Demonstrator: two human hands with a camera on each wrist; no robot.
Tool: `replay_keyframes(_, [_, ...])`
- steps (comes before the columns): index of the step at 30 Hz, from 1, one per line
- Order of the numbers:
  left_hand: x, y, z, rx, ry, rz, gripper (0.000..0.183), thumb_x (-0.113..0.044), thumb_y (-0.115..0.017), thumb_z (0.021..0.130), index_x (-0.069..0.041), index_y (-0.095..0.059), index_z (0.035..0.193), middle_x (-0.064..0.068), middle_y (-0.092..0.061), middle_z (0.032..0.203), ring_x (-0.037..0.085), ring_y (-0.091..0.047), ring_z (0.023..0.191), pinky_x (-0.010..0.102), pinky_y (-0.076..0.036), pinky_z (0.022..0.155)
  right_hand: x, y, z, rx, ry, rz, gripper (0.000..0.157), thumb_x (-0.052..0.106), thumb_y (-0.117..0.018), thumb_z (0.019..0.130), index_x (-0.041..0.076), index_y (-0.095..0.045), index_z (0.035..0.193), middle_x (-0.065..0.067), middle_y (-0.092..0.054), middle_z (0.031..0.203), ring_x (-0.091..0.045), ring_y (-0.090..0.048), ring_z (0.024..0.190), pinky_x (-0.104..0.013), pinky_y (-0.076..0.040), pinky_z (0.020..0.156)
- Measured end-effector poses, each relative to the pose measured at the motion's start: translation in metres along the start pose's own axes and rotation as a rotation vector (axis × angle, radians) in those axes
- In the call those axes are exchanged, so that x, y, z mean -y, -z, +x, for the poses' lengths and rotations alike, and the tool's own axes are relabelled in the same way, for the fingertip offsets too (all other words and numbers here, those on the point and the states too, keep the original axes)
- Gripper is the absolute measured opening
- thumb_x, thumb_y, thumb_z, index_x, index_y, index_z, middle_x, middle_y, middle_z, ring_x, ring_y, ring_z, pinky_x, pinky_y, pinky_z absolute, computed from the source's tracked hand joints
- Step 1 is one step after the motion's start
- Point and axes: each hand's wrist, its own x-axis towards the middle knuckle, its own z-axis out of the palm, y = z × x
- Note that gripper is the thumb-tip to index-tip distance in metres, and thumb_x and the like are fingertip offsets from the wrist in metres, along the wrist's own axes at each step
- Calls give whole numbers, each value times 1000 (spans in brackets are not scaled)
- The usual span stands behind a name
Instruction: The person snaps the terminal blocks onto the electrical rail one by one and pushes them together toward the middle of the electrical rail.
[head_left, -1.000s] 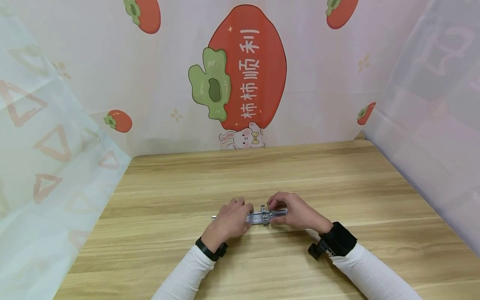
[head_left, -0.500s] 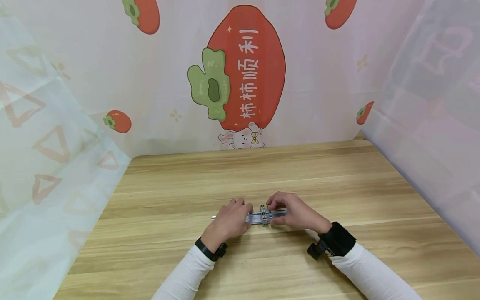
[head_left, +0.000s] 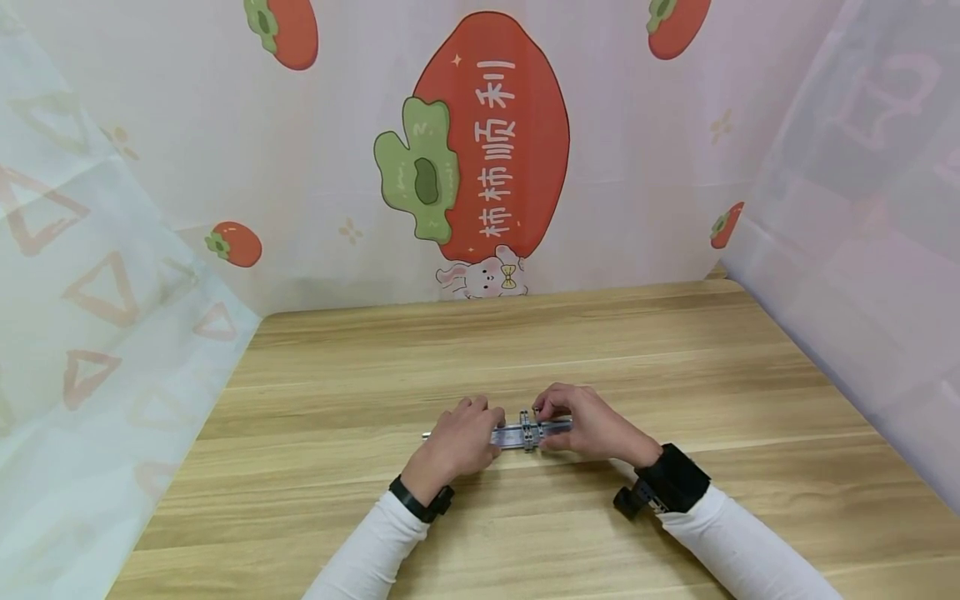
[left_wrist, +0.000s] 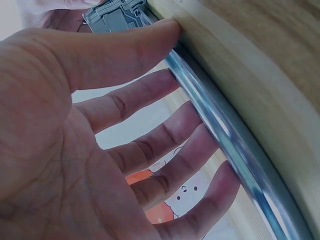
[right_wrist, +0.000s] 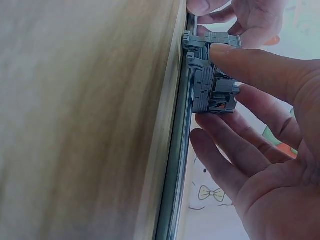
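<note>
A silver metal DIN rail (head_left: 510,437) lies crosswise on the table, with grey terminal blocks (head_left: 527,430) seated on it right of its middle. My left hand (head_left: 461,437) holds the rail on its left part; in the left wrist view the thumb presses one edge of the rail (left_wrist: 235,145) and the fingertips the other. With thumb and fingers on either side, my right hand (head_left: 588,427) pinches a terminal block (right_wrist: 202,92) on the rail. In the right wrist view another block stands tight against it, toward the left hand. The palms hide parts of the rail in the head view.
The wood-grain table (head_left: 360,358) reaches back to a white curtain (head_left: 322,167) printed with persimmons and a rabbit. More sheeting hangs at the left and right. Both wrists wear black straps; a small black device (head_left: 630,502) hangs below the right one.
</note>
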Motion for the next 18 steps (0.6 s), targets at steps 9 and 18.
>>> replay_keyframes(9, [1,0,0,-7,-7,-6,37,-32,-70,78,-19,-60,111,0,-50,98,18,-47,88,37,-41,64,2,1,0,-2,-6,-41,23,17,-79,68,17,-59,81,-1,-59,105,-11,-56,94,-31,-44,81])
replay_keyframes(18, [0,0,0,-7,-10,-2,36,-32,-70,78,-20,-60,110,0,-50,98,18,-47,87,36,-41,63,4,1,-1,-8,-11,-75,23,19,-80,67,17,-60,79,2,-58,104,-10,-55,93,-31,-44,80])
